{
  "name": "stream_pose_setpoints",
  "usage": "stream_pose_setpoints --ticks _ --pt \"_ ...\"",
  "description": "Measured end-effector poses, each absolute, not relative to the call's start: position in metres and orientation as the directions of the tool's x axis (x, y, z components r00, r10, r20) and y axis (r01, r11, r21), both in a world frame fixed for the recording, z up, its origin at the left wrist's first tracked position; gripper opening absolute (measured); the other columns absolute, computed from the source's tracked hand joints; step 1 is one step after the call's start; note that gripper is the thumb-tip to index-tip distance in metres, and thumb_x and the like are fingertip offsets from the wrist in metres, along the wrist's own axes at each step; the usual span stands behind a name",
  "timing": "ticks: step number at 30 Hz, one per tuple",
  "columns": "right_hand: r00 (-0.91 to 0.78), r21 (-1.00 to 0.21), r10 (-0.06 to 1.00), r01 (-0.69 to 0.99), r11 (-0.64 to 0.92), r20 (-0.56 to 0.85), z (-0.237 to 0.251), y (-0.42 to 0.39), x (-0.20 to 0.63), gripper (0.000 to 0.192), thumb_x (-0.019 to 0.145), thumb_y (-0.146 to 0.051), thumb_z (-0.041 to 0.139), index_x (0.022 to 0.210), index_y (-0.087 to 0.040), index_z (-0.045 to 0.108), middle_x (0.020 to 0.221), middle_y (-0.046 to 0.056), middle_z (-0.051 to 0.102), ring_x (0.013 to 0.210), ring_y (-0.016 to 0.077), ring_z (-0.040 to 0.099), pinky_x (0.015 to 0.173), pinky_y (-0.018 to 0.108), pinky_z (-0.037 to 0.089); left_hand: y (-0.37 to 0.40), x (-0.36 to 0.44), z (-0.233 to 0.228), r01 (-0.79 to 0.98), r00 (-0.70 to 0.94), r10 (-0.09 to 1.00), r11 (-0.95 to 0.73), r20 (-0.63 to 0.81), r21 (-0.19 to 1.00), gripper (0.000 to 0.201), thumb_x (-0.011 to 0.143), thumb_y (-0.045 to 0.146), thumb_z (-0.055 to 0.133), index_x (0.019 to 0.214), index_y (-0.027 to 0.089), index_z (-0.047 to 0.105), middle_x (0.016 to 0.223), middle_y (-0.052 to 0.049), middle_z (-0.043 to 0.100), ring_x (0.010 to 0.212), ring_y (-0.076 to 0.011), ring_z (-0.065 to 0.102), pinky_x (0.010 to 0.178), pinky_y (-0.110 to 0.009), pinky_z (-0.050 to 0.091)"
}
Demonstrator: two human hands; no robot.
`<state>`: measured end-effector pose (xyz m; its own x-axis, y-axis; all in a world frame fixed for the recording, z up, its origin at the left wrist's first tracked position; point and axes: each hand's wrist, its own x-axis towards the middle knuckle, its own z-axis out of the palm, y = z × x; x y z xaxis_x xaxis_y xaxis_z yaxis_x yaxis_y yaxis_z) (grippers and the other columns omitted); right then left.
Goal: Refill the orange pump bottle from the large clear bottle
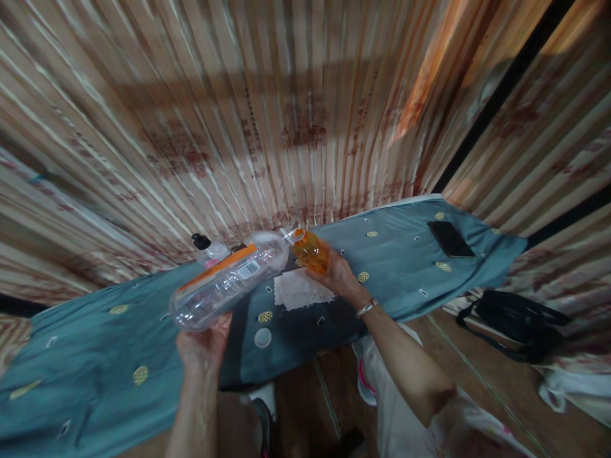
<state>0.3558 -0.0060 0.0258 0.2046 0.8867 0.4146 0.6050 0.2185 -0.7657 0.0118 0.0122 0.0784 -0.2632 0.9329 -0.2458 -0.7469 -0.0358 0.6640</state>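
Observation:
My left hand [205, 343] grips a large clear plastic bottle [224, 286] with an orange label and a barcode. The bottle is tilted, its neck up and to the right. My right hand [337, 273] is wrapped round a smaller bottle [311, 249] of orange liquid, tipped toward the left. The two bottle mouths meet or nearly meet; whether they touch I cannot tell. Below them a pale cloth [303, 289] with a ragged edge lies on the table. A round white cap [262, 338] rests near the front edge.
A teal patterned cloth [157, 343] covers the table. Behind the large bottle stands another bottle with a black top [201, 242]. A dark phone [450, 239] lies at the right. On the floor to the right is a black bag [520, 321]. A striped curtain [286, 127] hangs behind.

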Motion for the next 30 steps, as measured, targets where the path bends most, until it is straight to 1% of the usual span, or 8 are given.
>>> stream_pose_setpoints --ticks 3,5,9,14,18,23,26,30 --pt "0.209 -0.771 0.893 0.604 0.203 0.399 0.026 -0.005 0.355 0.086 0.090 -0.033 0.109 0.169 -0.026 0.076 0.161 0.020 0.093 0.149 0.0453 0.094 0.132 0.064 0.078 0.010 0.016 0.086 -0.748 -0.331 0.883 -0.029 -0.334 0.663 0.004 0.090 0.019 0.072 0.092 0.023 0.073 0.082 -0.005 0.076 0.056 -0.0182 0.058 0.047 -0.022 0.044" --pt "0.204 -0.773 0.896 0.600 0.204 0.395 0.025 -0.004 0.356 0.086 0.091 -0.033 0.108 0.169 -0.024 0.076 0.161 0.021 0.093 0.150 0.0457 0.093 0.132 0.063 0.078 0.011 0.019 0.087 -0.725 -0.351 0.883 -0.046 -0.311 0.688 0.004 0.091 0.022 0.076 0.092 0.023 0.072 0.081 -0.004 0.075 0.056 -0.0171 0.058 0.047 -0.021 0.046" --pt "0.196 -0.776 0.897 0.594 0.214 0.397 0.024 -0.005 0.358 0.089 0.091 -0.031 0.108 0.173 -0.025 0.074 0.166 0.023 0.091 0.155 0.0484 0.090 0.136 0.069 0.075 0.016 0.018 0.078 -0.655 -0.377 0.904 -0.105 -0.204 0.748 0.018 0.092 0.030 0.085 0.089 0.024 0.068 0.077 -0.002 0.069 0.056 -0.0178 0.060 0.046 -0.021 0.046" --pt "0.190 -0.780 0.902 0.589 0.210 0.387 0.027 -0.008 0.360 0.092 0.093 -0.029 0.108 0.177 -0.032 0.072 0.170 0.018 0.090 0.157 0.0476 0.089 0.139 0.076 0.072 0.019 0.015 0.068 -0.646 -0.395 0.901 -0.134 -0.179 0.751 0.007 0.095 0.029 0.079 0.096 0.025 0.073 0.077 -0.001 0.067 0.058 -0.0192 0.059 0.050 -0.023 0.051" --pt "0.197 -0.774 0.898 0.598 0.206 0.392 0.030 -0.009 0.360 0.090 0.092 -0.028 0.108 0.176 -0.034 0.074 0.166 0.016 0.091 0.155 0.0451 0.091 0.138 0.072 0.074 0.017 0.015 0.072 -0.695 -0.359 0.905 -0.096 -0.228 0.712 0.016 0.099 0.028 0.076 0.112 0.025 0.084 0.081 -0.003 0.073 0.056 -0.0194 0.059 0.045 -0.022 0.045" --pt "0.175 -0.773 0.907 0.599 0.209 0.382 0.034 -0.009 0.358 0.088 0.094 -0.031 0.107 0.176 -0.025 0.074 0.170 0.021 0.089 0.156 0.0469 0.090 0.138 0.068 0.075 0.018 0.017 0.085 -0.750 -0.402 0.841 -0.074 -0.364 0.657 0.038 0.109 0.027 0.061 0.134 0.025 0.089 0.097 -0.009 0.088 0.057 -0.0209 0.066 0.044 -0.023 0.045" --pt "0.183 -0.767 0.909 0.612 0.193 0.375 0.035 -0.009 0.357 0.093 0.091 -0.031 0.110 0.177 -0.023 0.073 0.171 0.023 0.089 0.156 0.0468 0.090 0.137 0.066 0.075 0.019 0.016 0.087 -0.723 -0.430 0.841 -0.103 -0.329 0.683 0.045 0.108 0.029 0.058 0.141 0.026 0.089 0.102 -0.010 0.091 0.058 -0.0226 0.068 0.044 -0.025 0.049" --pt "0.174 -0.752 0.910 0.631 0.191 0.377 0.035 -0.010 0.355 0.089 0.093 -0.030 0.109 0.176 -0.024 0.074 0.171 0.022 0.088 0.158 0.0462 0.089 0.137 0.062 0.074 0.019 0.009 0.081 -0.678 -0.433 0.853 -0.097 -0.290 0.729 0.046 0.104 0.030 0.064 0.142 0.028 0.089 0.107 -0.011 0.093 0.065 -0.0261 0.073 0.048 -0.029 0.056"
